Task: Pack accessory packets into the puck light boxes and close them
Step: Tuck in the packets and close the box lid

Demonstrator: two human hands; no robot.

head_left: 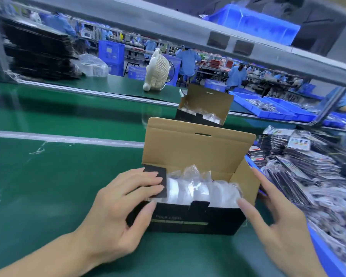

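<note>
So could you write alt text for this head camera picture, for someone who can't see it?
Two bare hands work at an open black puck light box on a green table: the left hand presses a side flap inward, the right hand rests open against the other end. Plastic-wrapped lights fill the box; a second open box stands behind, accessory packets piled at right.

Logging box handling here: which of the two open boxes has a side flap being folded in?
The nearer black cardboard box: the left hand presses its left side flap inward. The farther open box stands untouched behind it.
</note>
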